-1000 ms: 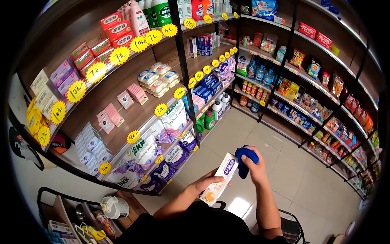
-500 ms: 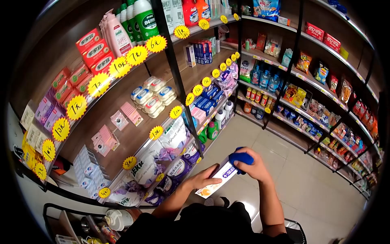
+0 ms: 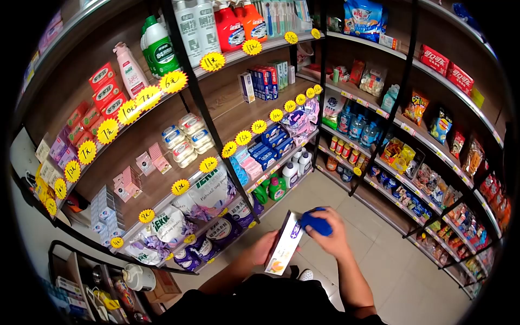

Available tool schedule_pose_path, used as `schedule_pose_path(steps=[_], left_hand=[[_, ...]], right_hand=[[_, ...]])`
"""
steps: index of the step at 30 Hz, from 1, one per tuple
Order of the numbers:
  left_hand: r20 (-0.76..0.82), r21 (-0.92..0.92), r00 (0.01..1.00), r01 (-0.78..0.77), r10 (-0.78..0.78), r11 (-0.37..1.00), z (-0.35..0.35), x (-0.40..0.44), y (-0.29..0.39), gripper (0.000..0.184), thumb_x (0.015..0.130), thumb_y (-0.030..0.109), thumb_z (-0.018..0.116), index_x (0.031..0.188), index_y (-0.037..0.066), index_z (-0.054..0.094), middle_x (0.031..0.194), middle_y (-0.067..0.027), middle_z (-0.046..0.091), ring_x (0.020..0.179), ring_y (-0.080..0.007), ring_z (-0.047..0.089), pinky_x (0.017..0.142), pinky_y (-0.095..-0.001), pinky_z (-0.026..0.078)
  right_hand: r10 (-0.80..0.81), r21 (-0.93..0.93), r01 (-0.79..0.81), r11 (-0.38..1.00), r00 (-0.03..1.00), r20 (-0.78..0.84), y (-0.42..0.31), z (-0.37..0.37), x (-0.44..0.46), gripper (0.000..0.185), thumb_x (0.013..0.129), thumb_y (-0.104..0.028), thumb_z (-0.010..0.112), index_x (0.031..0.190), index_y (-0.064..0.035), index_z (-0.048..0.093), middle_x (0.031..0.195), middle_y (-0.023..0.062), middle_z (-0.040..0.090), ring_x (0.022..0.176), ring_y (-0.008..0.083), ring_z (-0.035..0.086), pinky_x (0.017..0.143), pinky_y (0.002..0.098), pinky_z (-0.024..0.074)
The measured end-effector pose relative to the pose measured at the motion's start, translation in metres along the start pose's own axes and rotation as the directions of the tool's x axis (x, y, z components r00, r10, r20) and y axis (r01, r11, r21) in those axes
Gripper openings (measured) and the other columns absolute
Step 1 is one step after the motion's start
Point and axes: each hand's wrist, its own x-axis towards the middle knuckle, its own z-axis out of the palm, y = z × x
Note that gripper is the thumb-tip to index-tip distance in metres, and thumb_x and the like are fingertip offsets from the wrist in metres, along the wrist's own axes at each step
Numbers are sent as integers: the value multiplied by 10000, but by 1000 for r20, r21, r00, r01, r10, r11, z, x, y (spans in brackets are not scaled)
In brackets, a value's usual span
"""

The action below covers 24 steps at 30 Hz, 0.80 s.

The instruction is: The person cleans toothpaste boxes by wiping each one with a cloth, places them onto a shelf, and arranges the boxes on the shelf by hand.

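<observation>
My left hand [image 3: 262, 249] grips a long white toothpaste box [image 3: 282, 250] by its left side, with the fingers partly hidden behind it. Purple lettering and an orange picture show on the box's front, which stands steeply tilted in front of my body. A bunched blue cloth [image 3: 317, 221] is in my right hand [image 3: 333, 232], fingers closed round it. The cloth lies against the upper right edge of the box, and whether it presses there I cannot tell.
To the left, a shelf holds toothpaste boxes [image 3: 264, 82], soap packs [image 3: 187, 140] and laundry bags [image 3: 169, 223] behind yellow price tags. Snack shelves [image 3: 428, 122] curve along the right. A cart or rack [image 3: 81, 271] stands at lower left. Tiled floor [image 3: 374, 238] lies below my hands.
The box now stands steeper, its front turned more toward me. My right hand with the cloth has moved from round the box's top end to its upper right edge. The view has shifted.
</observation>
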Motion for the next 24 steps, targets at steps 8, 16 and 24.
schedule_pose_path(steps=[8, 16, 24], left_hand=[[-238, -60, 954, -204, 184, 977, 62, 103, -14, 489, 1087, 429, 359, 1388, 80, 522, 1250, -90, 658, 1091, -200, 660, 969, -384, 524], [-214, -116, 977, -38, 13, 993, 33, 150, -11, 534, 1078, 450, 346, 1404, 56, 498, 1255, -168, 650, 1128, -275, 651, 1016, -447, 497], [-43, 36, 997, 68, -67, 997, 42, 206, 44, 561, 1076, 450, 307, 1394, 17, 469, 1223, -231, 639, 1037, -377, 682, 846, -460, 586]], right_hand=[[-400, -399, 493, 773, 868, 296, 45, -34, -15, 526, 665, -183, 794, 1168, -119, 654, 1233, 94, 585, 1153, 333, 542, 953, 441, 436], [-605, -240, 738, 630, 661, 443, 82, -68, 6, 406, 765, -174, 652, 1169, -147, 679, 1192, 73, 620, 1059, 279, 587, 923, 435, 463], [-402, -466, 412, 783, 907, 127, 107, -106, 137, 507, 644, -114, 813, 1132, -103, 671, 1174, 109, 624, 1058, 339, 572, 886, 452, 484]])
